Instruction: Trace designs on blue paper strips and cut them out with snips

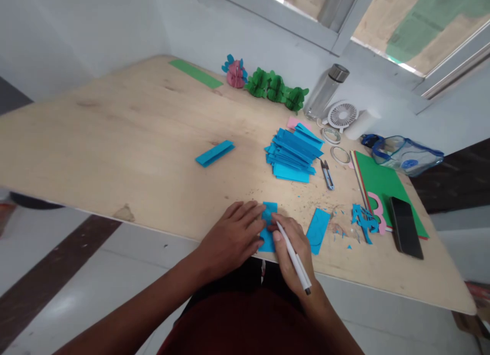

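The left hand (233, 233) lay flat, fingers a little spread, on a blue paper piece (270, 207) at the worktop's (126, 125) near edge; the right hand (303, 243) was closed around a white pen (293, 256), its tip over that paper. One blue piece to the right (318, 231) already bore a curved line, and cut blue scraps (365, 222) lay beyond it. By my reckoning much was left: the folded blue stack (293, 152) looked unmarked from where I stood. By the wall, the green paper shapes (275, 87) seemed finished. The clear bottle (320, 94) was capped, contents uncertain; the transparent pouch (408, 153) held something I couldn't make out.
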### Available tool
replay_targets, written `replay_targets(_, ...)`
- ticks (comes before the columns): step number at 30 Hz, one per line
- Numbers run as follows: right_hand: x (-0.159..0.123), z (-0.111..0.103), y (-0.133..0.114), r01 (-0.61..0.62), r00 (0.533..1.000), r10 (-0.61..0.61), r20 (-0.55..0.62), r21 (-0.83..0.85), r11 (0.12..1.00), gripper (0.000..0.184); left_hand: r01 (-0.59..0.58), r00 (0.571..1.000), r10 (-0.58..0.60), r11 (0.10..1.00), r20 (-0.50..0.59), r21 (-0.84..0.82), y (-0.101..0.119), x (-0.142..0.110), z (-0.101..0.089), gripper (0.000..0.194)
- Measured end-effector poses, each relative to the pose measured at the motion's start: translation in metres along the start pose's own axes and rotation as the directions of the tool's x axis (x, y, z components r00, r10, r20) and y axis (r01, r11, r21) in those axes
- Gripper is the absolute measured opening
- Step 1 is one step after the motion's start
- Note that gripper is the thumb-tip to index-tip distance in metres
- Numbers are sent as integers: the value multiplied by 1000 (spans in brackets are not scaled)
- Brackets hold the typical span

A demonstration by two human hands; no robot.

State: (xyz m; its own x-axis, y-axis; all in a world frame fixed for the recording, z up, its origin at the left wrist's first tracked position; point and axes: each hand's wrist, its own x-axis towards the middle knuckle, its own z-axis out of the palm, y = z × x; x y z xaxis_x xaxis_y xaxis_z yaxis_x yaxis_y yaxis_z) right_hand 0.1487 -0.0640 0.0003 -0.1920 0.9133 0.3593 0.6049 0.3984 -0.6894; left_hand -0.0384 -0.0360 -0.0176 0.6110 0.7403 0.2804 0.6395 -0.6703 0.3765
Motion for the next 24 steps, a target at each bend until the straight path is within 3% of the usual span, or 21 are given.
replay_targets(8,-1,0,3,-33,999,32,14,28,999,32,-12,1000,11,1000,28,20,-1,-1,-2,34)
replay_targets(16,10,-7,2,-109,993,98,73,163,981,29,-1,999,0,1000,43,16,0,-1,-6,32)
replay_targets(20,14,-7,5,-79,992,66,108,113,990,30,-7,1000,6,1000,23,26,-1,-1,-4,27)
replay_targets(24,12,-4,8,-69,995,63,71,81,994,29,-26,1000,26,999,11,25,-6,1,-6,25)
